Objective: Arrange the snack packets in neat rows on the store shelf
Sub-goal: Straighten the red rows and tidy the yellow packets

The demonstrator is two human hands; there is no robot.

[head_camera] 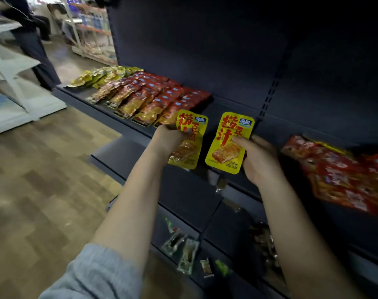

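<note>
The left hand (169, 137) pinches one yellow snack packet (189, 141) and the right hand (257, 156) pinches a second yellow packet (229, 143), each grip closed on an edge, both held in the air before the dark shelf (140, 126). The neat red rows (162, 98) lie just left. Thumb-edge holds look slippery; a packet could drop to the lower shelves, or nudge the nearest row askew.

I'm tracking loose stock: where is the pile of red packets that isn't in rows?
In the head view, the red pile lies on the dark shelf at far right, just right of the right hand.
</note>
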